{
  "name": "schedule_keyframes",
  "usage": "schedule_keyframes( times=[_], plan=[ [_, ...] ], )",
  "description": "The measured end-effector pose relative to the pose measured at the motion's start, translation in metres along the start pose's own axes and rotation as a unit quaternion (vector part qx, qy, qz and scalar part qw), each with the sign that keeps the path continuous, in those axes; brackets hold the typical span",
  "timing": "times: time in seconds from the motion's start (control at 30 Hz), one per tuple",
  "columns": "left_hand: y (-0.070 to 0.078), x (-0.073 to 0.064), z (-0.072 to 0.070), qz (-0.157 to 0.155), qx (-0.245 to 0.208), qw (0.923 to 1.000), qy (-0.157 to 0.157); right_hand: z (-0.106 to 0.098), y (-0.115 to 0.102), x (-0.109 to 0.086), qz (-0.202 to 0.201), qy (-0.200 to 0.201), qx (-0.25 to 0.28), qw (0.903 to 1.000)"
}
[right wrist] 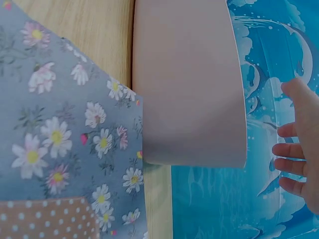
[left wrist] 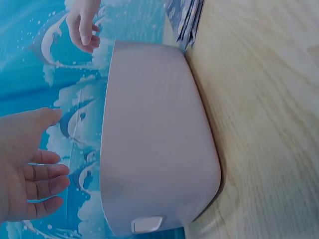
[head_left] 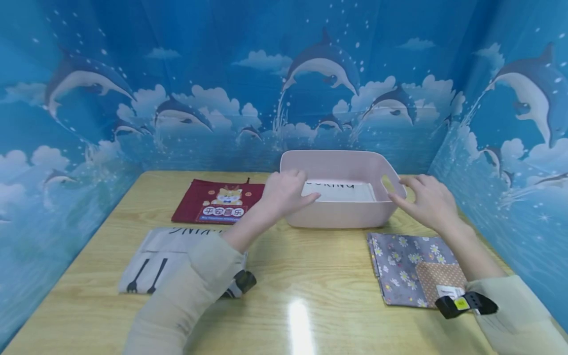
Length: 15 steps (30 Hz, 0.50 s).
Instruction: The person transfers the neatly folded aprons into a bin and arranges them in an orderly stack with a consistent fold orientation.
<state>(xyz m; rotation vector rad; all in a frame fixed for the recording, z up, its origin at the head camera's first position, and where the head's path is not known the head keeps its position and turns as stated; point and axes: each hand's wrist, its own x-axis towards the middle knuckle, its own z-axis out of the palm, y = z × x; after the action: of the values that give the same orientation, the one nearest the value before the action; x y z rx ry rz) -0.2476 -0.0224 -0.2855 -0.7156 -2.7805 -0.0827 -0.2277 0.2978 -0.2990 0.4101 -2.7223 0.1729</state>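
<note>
A pale pink plastic basket (head_left: 337, 215) with handle holes in its ends stands at the back of the table. Inside lies a folded white cloth (head_left: 341, 192) with black lettering. My left hand (head_left: 286, 192) is at the basket's left end, and the left wrist view shows its fingers loosely spread above rim level. At the other end is my right hand (head_left: 428, 199), its fingertips right by the handle hole in the head view. The right wrist view shows those fingers extended and apart from the basket wall. Neither hand holds anything.
Left of the basket lies a dark red pouch (head_left: 188, 207) with a cartoon animal. Nearer, a folded white cloth (head_left: 155, 261) with cutlery prints sits partly behind my left sleeve. A folded grey floral cloth (head_left: 395, 266) lies at right. Dolphin-printed curtains (head_left: 213, 54) enclose the table.
</note>
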Motion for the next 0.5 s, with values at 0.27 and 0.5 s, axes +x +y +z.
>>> schedule_keyframes(
  times=[0.27,0.5],
  plan=[
    [0.018,-0.008,0.005,0.056,0.009,0.9981,0.022,-0.003,0.006,-0.016,-0.003,0.022,-0.001,0.9997],
    [0.031,-0.012,0.01,0.078,0.011,0.9966,0.025,-0.004,0.011,-0.025,0.008,0.021,-0.01,0.9997]
  ],
)
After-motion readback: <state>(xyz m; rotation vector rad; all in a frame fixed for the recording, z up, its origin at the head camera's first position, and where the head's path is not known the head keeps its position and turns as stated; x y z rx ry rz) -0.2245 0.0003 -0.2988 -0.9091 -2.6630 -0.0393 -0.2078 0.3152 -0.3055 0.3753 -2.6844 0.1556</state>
